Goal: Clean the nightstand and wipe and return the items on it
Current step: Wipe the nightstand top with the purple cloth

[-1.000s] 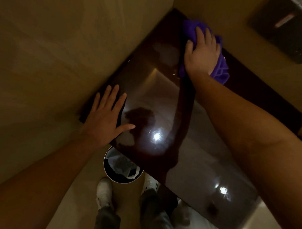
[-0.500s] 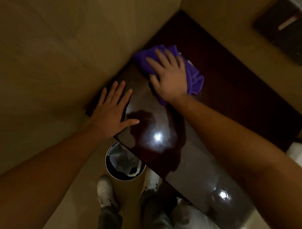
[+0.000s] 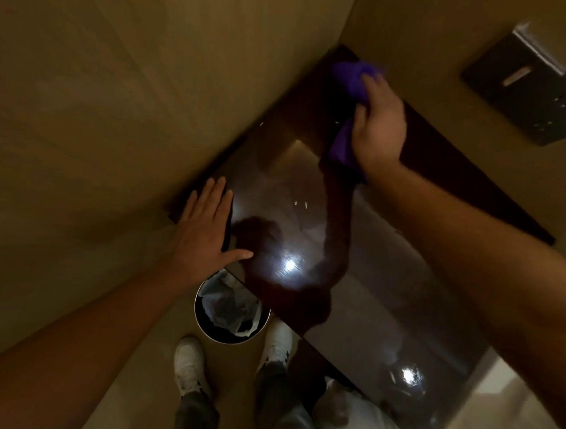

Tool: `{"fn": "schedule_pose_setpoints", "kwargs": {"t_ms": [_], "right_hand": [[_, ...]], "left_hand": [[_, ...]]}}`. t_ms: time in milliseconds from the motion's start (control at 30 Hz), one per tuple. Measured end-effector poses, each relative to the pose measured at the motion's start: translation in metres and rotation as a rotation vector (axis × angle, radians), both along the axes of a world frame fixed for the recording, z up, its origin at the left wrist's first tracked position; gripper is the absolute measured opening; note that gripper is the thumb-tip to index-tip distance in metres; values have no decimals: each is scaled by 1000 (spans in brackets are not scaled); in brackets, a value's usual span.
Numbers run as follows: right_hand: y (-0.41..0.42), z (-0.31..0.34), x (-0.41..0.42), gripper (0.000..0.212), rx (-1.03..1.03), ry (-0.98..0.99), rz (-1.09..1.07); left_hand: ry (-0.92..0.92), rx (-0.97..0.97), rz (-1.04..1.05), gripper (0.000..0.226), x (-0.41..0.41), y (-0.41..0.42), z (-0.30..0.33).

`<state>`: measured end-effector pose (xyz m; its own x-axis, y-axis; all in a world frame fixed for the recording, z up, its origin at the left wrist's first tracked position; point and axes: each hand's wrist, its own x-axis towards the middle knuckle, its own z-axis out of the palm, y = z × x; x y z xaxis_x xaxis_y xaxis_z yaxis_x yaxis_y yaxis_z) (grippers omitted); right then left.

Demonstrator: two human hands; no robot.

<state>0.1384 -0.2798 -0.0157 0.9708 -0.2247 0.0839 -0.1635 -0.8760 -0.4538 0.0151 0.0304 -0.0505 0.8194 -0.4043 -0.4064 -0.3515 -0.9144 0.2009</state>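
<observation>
Dim light is shining off the dark nightstand [image 3: 384, 314]. At its far corner the right hand [image 3: 379, 128] is pressing the cloth [image 3: 350, 78], fingers closed over it; the left hand [image 3: 207, 231] is lying flat and empty on the near-left edge.

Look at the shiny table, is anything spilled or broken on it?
Nothing stands out. The nightstand top looks bare, glossy and whole, showing only light reflections. The right hand presses a purple cloth on it.

Dim, warm light — glare spots on the glossy nightstand [image 3: 385, 282].
</observation>
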Motion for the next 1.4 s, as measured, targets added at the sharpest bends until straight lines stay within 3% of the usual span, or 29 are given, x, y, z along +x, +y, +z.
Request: {"fn": "schedule_pose_setpoints", "kwargs": {"t_ms": [133, 333, 600, 800, 967, 1100, 1200, 1300, 1400], "right_hand": [[-27, -20, 43, 54, -161, 117, -58], [-12, -41, 43, 62, -238, 130, 107], [69, -36, -36, 65, -212, 172, 627], [82, -45, -93, 67, -259, 126, 682], [82, -53, -131, 65, -231, 77, 746], [83, -55, -157, 64, -214, 81, 744], [86, -45, -166, 60, -92, 96, 689], [83, -27, -169, 59, 152, 62, 494], [45, -7, -169, 56, 258, -75, 203]], "left_hand": [[1, 68, -14, 123, 0, -4, 0], [-6, 71, -14, 125, 3, -3, 1], [6, -21, 10, 127, 3, -3, 4], [-22, -127, 61, 127, -3, 0, 1], [-18, -101, 76, 129, -3, 0, -3], [-18, -75, 77, 128, -3, -1, -4], [-28, -79, 62, 129, -3, -2, -3], [-52, -77, 50, 129, -2, -2, -3], [-57, -64, 34, 127, -1, 1, -4]]}}
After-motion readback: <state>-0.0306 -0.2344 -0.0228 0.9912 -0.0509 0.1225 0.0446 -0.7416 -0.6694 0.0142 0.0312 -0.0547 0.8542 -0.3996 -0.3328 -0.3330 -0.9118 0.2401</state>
